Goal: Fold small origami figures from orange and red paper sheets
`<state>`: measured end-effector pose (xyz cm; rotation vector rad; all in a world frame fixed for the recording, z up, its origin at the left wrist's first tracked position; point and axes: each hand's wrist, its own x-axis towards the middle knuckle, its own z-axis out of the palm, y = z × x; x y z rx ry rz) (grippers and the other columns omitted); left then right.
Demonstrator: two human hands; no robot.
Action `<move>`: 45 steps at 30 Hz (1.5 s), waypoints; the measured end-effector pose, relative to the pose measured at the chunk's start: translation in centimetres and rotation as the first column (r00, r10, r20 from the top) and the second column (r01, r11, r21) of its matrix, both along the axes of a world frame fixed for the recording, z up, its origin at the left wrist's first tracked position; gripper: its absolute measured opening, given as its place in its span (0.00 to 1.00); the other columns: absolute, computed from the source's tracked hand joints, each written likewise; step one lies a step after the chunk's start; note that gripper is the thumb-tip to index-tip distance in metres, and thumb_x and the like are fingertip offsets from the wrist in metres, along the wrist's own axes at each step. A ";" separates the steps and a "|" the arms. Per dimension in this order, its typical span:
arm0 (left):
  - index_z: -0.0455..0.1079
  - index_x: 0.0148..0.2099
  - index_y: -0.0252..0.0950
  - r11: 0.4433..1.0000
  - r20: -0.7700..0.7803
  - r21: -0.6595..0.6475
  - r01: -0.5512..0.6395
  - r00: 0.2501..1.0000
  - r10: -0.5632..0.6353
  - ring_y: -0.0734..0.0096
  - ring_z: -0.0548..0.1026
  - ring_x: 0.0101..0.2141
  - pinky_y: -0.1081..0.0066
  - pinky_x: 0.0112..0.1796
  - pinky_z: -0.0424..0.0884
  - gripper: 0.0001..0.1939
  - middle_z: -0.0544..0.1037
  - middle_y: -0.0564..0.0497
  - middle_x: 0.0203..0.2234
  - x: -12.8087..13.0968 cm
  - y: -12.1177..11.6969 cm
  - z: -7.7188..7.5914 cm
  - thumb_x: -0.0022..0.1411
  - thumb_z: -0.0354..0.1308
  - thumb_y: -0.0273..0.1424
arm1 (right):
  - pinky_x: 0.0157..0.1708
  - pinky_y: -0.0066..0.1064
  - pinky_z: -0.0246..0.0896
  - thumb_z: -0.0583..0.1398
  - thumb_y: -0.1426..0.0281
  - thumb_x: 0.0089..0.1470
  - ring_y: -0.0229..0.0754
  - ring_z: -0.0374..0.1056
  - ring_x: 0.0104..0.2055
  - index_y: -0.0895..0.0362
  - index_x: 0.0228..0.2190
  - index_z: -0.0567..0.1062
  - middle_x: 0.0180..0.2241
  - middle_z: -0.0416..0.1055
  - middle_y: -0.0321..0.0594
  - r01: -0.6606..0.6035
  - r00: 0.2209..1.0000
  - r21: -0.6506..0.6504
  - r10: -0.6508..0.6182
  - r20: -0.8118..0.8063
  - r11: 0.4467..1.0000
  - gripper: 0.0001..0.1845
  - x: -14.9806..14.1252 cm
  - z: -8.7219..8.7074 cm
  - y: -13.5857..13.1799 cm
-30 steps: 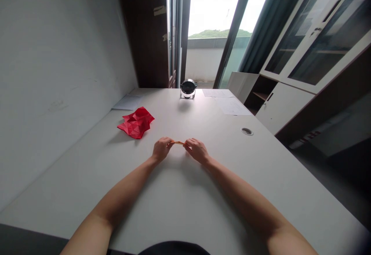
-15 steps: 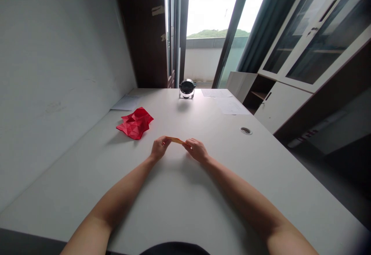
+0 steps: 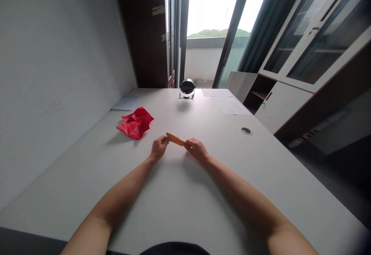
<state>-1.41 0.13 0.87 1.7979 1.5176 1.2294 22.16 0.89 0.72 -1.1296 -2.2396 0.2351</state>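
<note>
Between my two hands, a little above the white table [image 3: 185, 193], is a small folded piece of orange paper [image 3: 175, 139]. My left hand [image 3: 159, 147] pinches its left end, and my right hand [image 3: 197, 149] grips the right end, with fingertips partly hidden. The paper slants, its left end higher in the picture. Beyond my left hand lies a sheet of red paper [image 3: 136, 123], creased all over and standing unevenly off the tabletop.
A small round black device on a metal stand [image 3: 187, 89] stands at the table's far edge. White sheets [image 3: 235, 106] lie at the far right, another paper [image 3: 126, 102] at the far left by the wall. A round cable hole [image 3: 246, 131] is at right.
The orange paper has tilted so that more of its flat face shows, and its left end sits higher. My left fingers have shifted slightly; the red paper stays put.
</note>
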 end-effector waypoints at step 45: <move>0.74 0.34 0.38 0.999 -0.122 -0.022 -0.025 0.992 0.022 0.72 0.70 0.27 0.73 0.29 0.63 0.13 0.77 0.52 0.26 -0.1 0.0 0.3 0.62 0.50 0.37 | 0.35 0.33 0.57 0.56 0.62 0.55 0.44 0.66 0.32 0.56 0.41 0.71 0.33 0.74 0.43 0.832 0.356 -0.339 -0.891 -0.281 0.439 0.15 15.1 -2.1 7.6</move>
